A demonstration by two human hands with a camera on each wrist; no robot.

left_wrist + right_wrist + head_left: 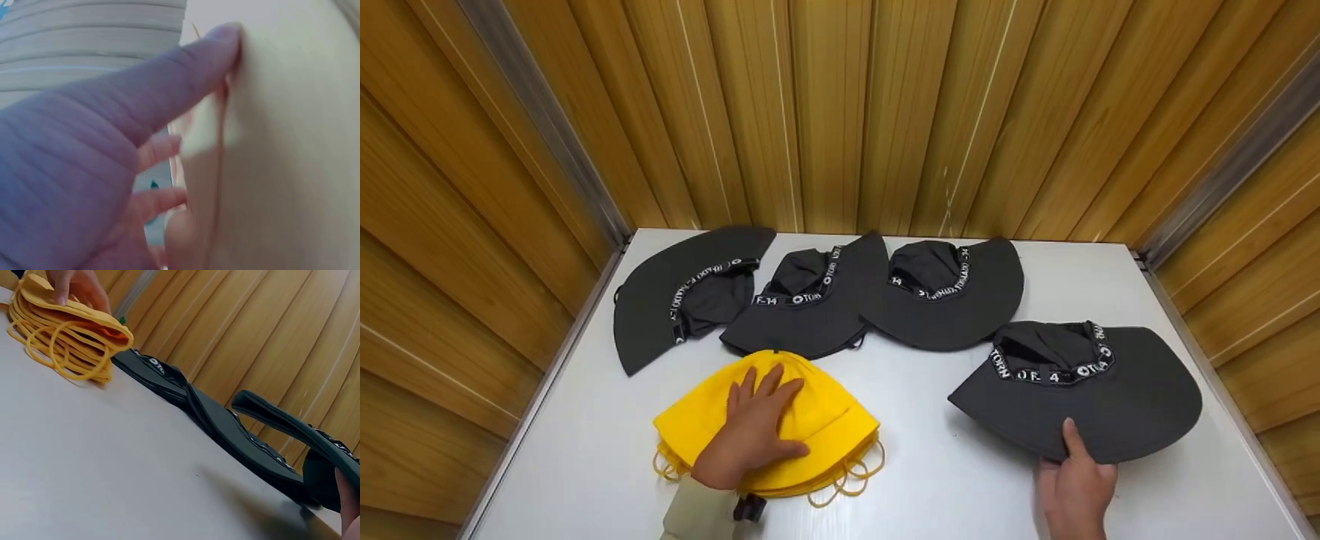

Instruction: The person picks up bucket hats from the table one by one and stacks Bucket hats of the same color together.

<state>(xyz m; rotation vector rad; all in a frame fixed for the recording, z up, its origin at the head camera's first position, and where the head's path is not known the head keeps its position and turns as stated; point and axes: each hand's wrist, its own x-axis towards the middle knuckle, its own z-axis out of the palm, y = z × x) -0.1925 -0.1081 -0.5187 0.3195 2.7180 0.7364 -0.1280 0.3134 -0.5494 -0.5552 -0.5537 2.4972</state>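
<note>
My left hand [754, 427] lies with fingers spread on the top of a stack of yellow bucket hats [832, 427]. Thin yellow cords loop out from under their brims. In the left wrist view the thumb [180, 79] presses along the pale-looking fabric. On the right, my right hand [1076, 487] pinches the near brim of a dark grey bucket hat [1140, 405], thumb on top and the other fingers hidden beneath. This hat is turned with its opening up, showing a lettered inner band, and in the right wrist view its brim [281, 419] is raised above the table.
Along the back of the white table [915, 480] lie three more dark grey hats, openings up: a left one [649, 300], a middle one [802, 330] and a right one [952, 322], the last two overlapping. Wood-look panels [832, 112] wall in the back and sides.
</note>
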